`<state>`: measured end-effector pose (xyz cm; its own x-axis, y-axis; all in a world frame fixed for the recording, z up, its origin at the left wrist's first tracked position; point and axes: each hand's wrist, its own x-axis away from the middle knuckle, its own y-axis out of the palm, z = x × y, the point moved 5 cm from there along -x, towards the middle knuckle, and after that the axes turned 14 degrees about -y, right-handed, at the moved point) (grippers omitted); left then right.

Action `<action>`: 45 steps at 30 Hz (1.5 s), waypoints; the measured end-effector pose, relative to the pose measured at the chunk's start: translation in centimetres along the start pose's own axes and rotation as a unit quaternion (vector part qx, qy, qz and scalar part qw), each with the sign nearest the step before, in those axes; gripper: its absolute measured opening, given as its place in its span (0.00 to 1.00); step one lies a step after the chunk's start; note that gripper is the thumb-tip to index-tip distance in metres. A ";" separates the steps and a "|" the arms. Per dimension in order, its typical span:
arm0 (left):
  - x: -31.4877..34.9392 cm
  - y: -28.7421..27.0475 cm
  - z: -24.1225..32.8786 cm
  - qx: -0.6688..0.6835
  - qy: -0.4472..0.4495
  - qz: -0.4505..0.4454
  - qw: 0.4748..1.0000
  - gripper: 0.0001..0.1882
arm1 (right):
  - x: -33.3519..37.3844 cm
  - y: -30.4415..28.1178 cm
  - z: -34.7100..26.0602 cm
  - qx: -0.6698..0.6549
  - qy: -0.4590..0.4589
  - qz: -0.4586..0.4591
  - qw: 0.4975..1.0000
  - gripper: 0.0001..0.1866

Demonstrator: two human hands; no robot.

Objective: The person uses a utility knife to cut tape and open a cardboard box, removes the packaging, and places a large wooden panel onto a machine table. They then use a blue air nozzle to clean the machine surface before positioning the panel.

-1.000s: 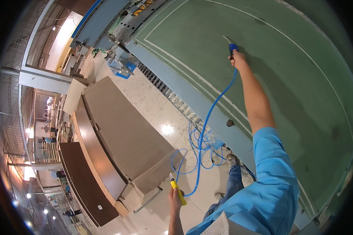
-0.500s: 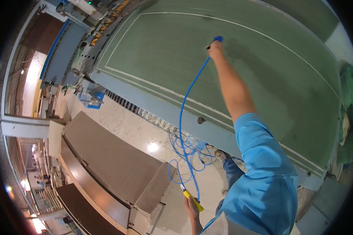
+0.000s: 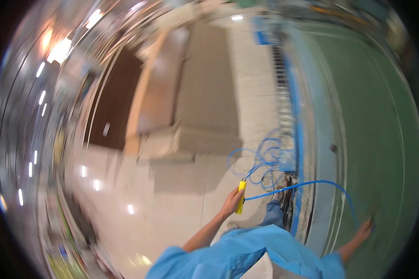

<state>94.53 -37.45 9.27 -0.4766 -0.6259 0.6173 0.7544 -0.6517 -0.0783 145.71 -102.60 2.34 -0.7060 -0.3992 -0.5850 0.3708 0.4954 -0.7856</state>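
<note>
My left hand (image 3: 232,202) is closed around a yellow handle-like tool (image 3: 240,197) with a metal tip, held above the tiled floor. A blue hose (image 3: 312,182) runs from near its lower end, over the bench edge, to my right hand (image 3: 363,230). That hand is low over the green bench top (image 3: 377,153) at the right, fingers closed on the hose end. A small dark piece shows at its fingertips, but motion blurs it. Loose loops of blue hose (image 3: 265,162) lie on the floor by the bench, and one strand reaches the tool's metal tip.
A stack of brown boards (image 3: 207,79) stands ahead, with a dark brown panel (image 3: 114,97) to its left. A light-blue rail (image 3: 317,116) borders the bench. My shoe (image 3: 278,194) is beside its base. A blue container (image 3: 261,35) sits farther off.
My view has swung left, so the bench now lies to the right. My right arm has come down from far over the bench top to near my side. The yellow tool stays in my left hand.
</note>
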 end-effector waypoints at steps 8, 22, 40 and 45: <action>10.9 -16.1 -16.8 0.146 -0.045 0.119 0.981 0.21 | 1.2 13.8 -30.2 -0.741 0.488 0.053 0.458 0.27; 38.2 -31.9 -43.4 0.530 -0.038 0.471 0.704 0.21 | 13.1 23.7 -85.9 -0.693 0.621 -0.239 0.277 0.13; 44.7 -57.1 -60.1 0.631 -0.114 0.525 0.560 0.15 | 44.7 22.8 -108.6 -0.196 0.040 -0.729 0.654 0.17; 46.1 -57.9 -68.2 0.720 -0.150 0.521 0.433 0.14 | 48.0 23.2 -126.3 -0.061 -0.522 -0.588 0.615 0.13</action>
<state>-1.89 -57.81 -11.17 0.3781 -0.0347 0.9251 0.0911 0.9958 0.0001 44.15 -12.82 -18.50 0.3529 -0.7835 0.5115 -0.1194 -0.5799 -0.8059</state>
